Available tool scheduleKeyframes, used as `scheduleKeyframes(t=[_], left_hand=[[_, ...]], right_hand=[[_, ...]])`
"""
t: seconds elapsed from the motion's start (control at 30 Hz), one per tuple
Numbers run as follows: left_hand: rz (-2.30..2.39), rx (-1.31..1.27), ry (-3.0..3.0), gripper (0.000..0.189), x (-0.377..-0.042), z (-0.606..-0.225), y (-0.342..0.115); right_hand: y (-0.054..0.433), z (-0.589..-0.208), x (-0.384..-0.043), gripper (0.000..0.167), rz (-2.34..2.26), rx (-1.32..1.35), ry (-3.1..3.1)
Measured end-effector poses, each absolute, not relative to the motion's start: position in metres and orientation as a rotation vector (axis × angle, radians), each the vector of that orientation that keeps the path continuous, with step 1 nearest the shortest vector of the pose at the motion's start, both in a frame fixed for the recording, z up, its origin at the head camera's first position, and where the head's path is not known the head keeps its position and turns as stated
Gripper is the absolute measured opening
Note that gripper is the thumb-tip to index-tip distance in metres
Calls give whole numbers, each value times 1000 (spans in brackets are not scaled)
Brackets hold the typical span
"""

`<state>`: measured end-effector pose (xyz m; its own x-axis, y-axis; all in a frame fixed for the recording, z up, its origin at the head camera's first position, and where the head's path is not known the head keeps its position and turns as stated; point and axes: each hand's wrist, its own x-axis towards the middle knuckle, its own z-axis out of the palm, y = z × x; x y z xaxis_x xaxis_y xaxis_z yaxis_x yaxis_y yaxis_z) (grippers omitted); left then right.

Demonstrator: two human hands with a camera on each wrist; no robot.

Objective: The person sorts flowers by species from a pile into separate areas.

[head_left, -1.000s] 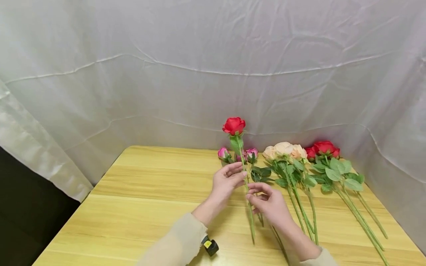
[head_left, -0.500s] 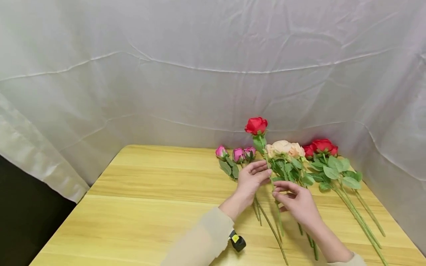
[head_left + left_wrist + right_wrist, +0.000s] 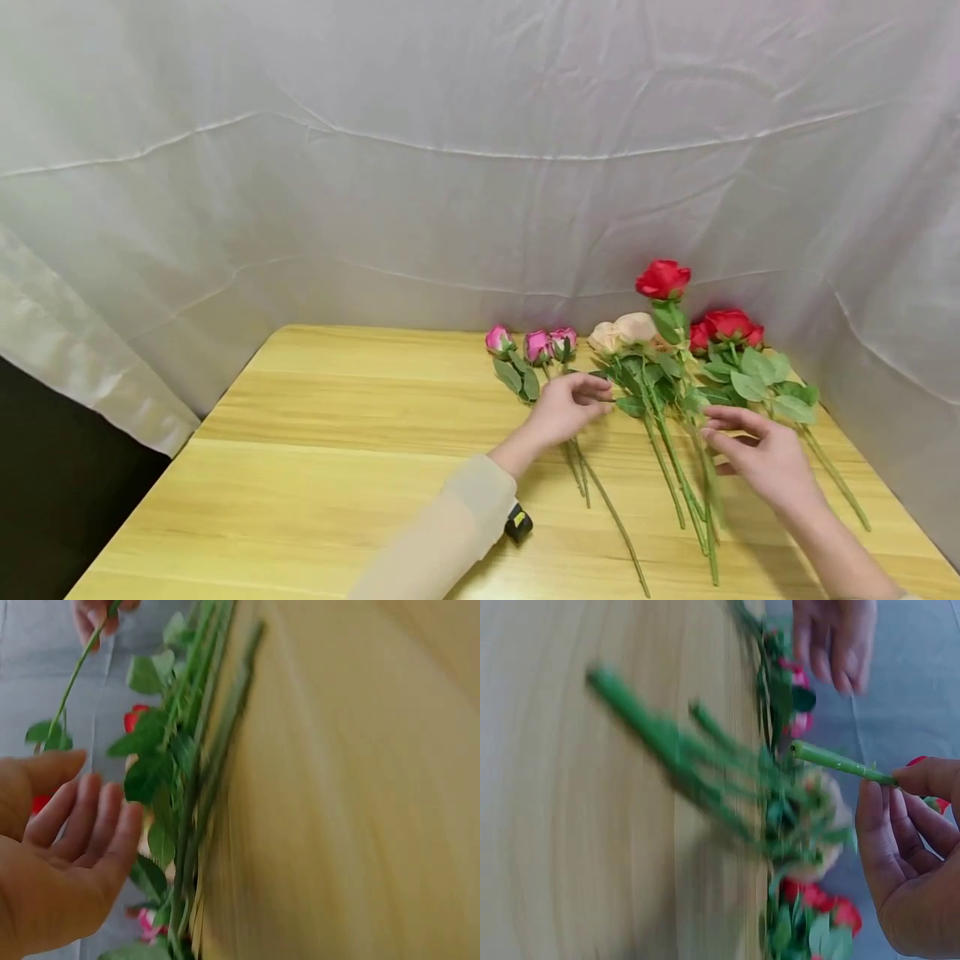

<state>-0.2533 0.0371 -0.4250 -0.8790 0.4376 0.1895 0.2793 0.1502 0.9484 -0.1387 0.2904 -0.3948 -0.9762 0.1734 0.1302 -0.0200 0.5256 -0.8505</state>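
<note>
My right hand [image 3: 765, 458] pinches the green stem of a single red rose [image 3: 663, 280] between thumb and fingers, the bloom raised above the peach roses [image 3: 626, 332]. In the right wrist view the cut end of the stem [image 3: 832, 759] sticks out past my fingertips. My left hand [image 3: 566, 408] hovers between the pink roses [image 3: 537, 346] and the peach ones, its fingers loosely bent and holding nothing. The left wrist view shows that hand's palm [image 3: 67, 877] with fingers apart from any stem.
More red roses [image 3: 727, 329] lie at the right end of the wooden table [image 3: 337, 467], leaves and stems pointing toward me. A small black device with a yellow mark [image 3: 517, 523] sits by my left cuff. Grey-white cloth [image 3: 450, 208] hangs behind the table.
The red rose has moved right with my right hand, from over the pink roses to between the peach and red bunches. My left hand has let go of its stem.
</note>
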Motion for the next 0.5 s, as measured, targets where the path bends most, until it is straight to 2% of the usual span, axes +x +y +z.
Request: scheduleKeyframes(t=[0.27, 0.5], left_hand=[[992, 995, 2682, 30, -254, -422, 21], [792, 1047, 2757, 27, -255, -424, 21]], right_hand=[[352, -397, -135, 43, 1128, -193, -2652], [385, -396, -134, 47, 824, -421, -2750]])
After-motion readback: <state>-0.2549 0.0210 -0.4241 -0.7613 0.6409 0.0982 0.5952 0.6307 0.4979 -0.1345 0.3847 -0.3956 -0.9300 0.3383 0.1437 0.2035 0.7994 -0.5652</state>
